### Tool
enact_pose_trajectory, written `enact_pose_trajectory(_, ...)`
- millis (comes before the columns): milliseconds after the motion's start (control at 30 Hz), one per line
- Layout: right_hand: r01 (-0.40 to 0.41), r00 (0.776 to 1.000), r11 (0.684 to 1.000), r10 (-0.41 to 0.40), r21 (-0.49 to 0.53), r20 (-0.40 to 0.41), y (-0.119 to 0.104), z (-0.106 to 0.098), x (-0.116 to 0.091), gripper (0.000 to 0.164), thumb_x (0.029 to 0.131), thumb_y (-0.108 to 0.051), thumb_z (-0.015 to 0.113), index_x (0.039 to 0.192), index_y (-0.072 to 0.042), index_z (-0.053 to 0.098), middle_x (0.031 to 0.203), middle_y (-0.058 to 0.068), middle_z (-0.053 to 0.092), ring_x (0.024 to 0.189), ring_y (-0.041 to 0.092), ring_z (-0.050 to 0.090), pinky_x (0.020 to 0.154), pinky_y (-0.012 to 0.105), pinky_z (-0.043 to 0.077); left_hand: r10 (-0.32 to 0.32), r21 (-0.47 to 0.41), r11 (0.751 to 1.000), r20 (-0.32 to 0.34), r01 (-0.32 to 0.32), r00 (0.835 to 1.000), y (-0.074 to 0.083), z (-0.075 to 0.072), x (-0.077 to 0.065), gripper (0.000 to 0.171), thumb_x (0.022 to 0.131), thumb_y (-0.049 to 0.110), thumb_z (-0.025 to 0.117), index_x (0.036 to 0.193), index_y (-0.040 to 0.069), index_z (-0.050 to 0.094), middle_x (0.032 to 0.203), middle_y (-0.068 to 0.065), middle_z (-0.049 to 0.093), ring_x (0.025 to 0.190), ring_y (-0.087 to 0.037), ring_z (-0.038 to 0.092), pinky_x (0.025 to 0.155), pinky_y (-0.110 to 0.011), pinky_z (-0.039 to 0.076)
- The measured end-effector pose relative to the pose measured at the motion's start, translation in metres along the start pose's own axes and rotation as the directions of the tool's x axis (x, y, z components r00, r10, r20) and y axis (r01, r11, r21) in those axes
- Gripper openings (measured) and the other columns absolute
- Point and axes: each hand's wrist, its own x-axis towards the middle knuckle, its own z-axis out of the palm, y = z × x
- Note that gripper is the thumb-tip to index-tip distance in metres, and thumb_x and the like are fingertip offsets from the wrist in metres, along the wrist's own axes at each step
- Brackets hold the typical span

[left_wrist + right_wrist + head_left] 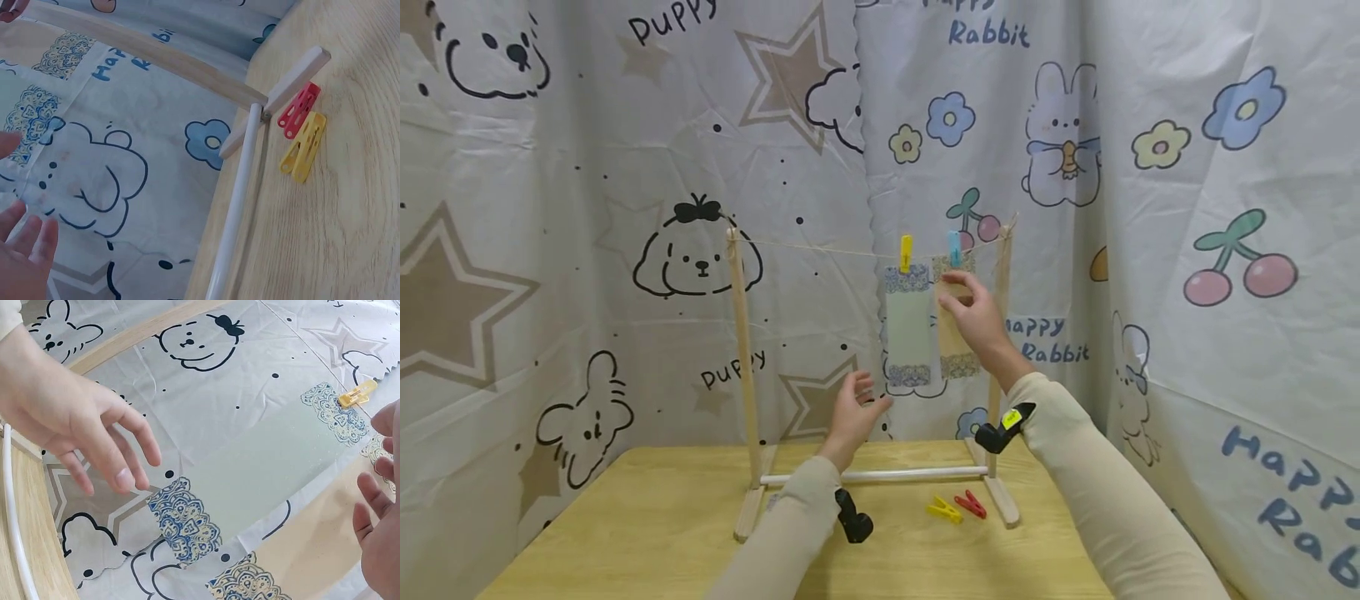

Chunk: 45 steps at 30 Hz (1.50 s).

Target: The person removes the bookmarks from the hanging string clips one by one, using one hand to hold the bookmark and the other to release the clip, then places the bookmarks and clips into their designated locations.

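Observation:
A pale green card (pixel 908 321) with blue lace-patterned ends hangs from a string (pixel 820 247) under a yellow clothespin (pixel 906 253). Beside it, a tan card (pixel 958 333) with similar patterned ends hangs under a blue clothespin (pixel 954 248). My right hand (pixel 973 312) is at the upper part of the tan card, overlapping it, its fingers loosely bent and pinching nothing. Lower down, my left hand (pixel 853 412) is held in the air just left of the green card's bottom end, fingers spread. In the right wrist view the left hand (pixel 94 419) shows nothing in its grasp.
The string runs between two wooden posts (pixel 742 350) on feet, joined by a white bar (pixel 917 474) low over the wooden table (pixel 647 525). On the table near the right foot lie a yellow clothespin (pixel 945 510) and a red clothespin (pixel 972 504). Printed curtains (pixel 805 192) surround it.

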Motion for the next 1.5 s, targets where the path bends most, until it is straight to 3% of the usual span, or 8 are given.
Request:
enact_pose_trajectory(300, 0.157, 0.985, 0.988, -0.157, -0.009, -0.072, -0.008, 0.018, 0.01, 0.044, 0.103, -0.008, 0.06, 0.147, -0.011, 0.054, 0.149, 0.007, 0.05, 0.109, 0.03, 0.061, 0.087, 0.042, 0.053, 0.033, -0.136, 0.99, 0.054, -0.026, 0.998, 0.004, 0.016, 0.011, 0.086, 0.092, 0.017, 0.082, 0.16, 0.007, 0.03, 0.16, -0.021, 0.036, 0.149, -0.039, 0.031, 0.117, -0.054, 0.034)
enact_pose_trajectory(533, 0.179, 0.984, 0.983, -0.179, -0.041, -0.007, -0.029, 0.028, 0.025, 0.048, 0.105, -0.012, 0.059, 0.151, -0.014, 0.049, 0.148, 0.012, 0.048, 0.103, 0.026, 0.062, 0.077, 0.036, 0.051, 0.017, -0.175, 0.984, 0.002, -0.016, 1.0, 0.008, 0.022, 0.022, 0.061, 0.097, 0.018, 0.077, 0.147, 0.0, 0.047, 0.145, -0.023, 0.049, 0.134, -0.041, 0.049, 0.103, -0.049, 0.051)
enact_pose_trajectory(733, 0.113, 0.991, 0.99, -0.106, -0.088, 0.079, -0.043, 0.036, 0.042, 0.054, 0.109, -0.022, 0.055, 0.16, -0.016, 0.036, 0.15, 0.009, 0.047, 0.094, 0.023, 0.065, 0.073, 0.03, 0.051, -0.005, -0.115, 0.993, -0.019, 0.003, 1.0, 0.017, 0.016, 0.022, 0.017, 0.099, 0.015, 0.074, 0.101, 0.003, 0.062, 0.096, -0.007, 0.062, 0.09, -0.023, 0.06, 0.072, -0.032, 0.054)
enact_pose_trajectory(833, 0.04, 0.993, 0.996, -0.031, -0.081, 0.11, -0.046, 0.037, 0.047, 0.057, 0.111, -0.026, 0.05, 0.163, -0.015, 0.03, 0.16, 0.005, 0.039, 0.097, 0.024, 0.068, 0.077, 0.029, 0.054, -0.002, -0.104, 0.995, 0.03, 0.005, 1.0, 0.018, 0.014, 0.02, 0.021, 0.101, 0.018, 0.072, 0.09, 0.008, 0.056, 0.085, -0.001, 0.057, 0.075, -0.016, 0.049, 0.06, -0.026, 0.043)
enact_pose_trajectory(933, -0.023, 0.988, 0.997, 0.034, -0.076, 0.148, -0.049, 0.036, 0.053, 0.057, 0.113, -0.03, 0.046, 0.164, -0.014, 0.027, 0.159, 0.009, 0.042, 0.094, 0.024, 0.069, 0.077, 0.03, 0.056, 0.015, -0.131, 0.991, 0.094, -0.003, 0.995, 0.017, 0.012, 0.019, 0.028, 0.103, 0.017, 0.069, 0.088, 0.006, 0.048, 0.083, -0.004, 0.059, 0.073, -0.014, 0.061, 0.053, -0.024, 0.038)
enact_pose_trajectory(1200, -0.046, 0.985, 0.999, 0.047, -0.013, 0.167, -0.052, 0.031, 0.058, 0.052, 0.112, -0.025, 0.051, 0.158, -0.005, 0.04, 0.135, 0.02, 0.059, 0.064, 0.014, 0.062, 0.062, 0.022, 0.054, 0.046, -0.121, 0.992, 0.181, -0.025, 0.982, 0.013, 0.003, 0.016, 0.017, 0.108, 0.013, 0.057, 0.109, -0.003, 0.052, 0.118, -0.022, 0.07, 0.087, -0.029, 0.076, 0.054, -0.024, 0.055)
enact_pose_trajectory(1367, -0.061, 0.985, 0.998, 0.056, 0.026, 0.165, -0.049, 0.025, 0.057, 0.04, 0.112, -0.02, 0.05, 0.144, 0.004, 0.053, 0.121, 0.022, 0.062, 0.059, 0.01, 0.058, 0.057, 0.02, 0.053, 0.031, -0.133, 0.991, 0.202, -0.004, 0.979, 0.011, 0.0, 0.015, 0.052, 0.108, 0.009, 0.057, 0.155, -0.003, 0.038, 0.14, -0.031, 0.056, 0.088, -0.03, 0.076, 0.061, -0.026, 0.06)
enact_pose_trajectory(1500, -0.063, 0.991, 0.998, 0.06, 0.022, 0.118, -0.047, 0.024, 0.054, 0.039, 0.111, -0.018, 0.052, 0.143, 0.004, 0.051, 0.126, 0.019, 0.064, 0.062, 0.01, 0.06, 0.061, 0.021, 0.055, 0.035, -0.14, 0.99, 0.206, -0.006, 0.978, 0.012, 0.002, 0.013, 0.058, 0.108, 0.009, 0.056, 0.159, -0.004, 0.029, 0.141, -0.033, 0.053, 0.09, -0.032, 0.076, 0.064, -0.027, 0.061)
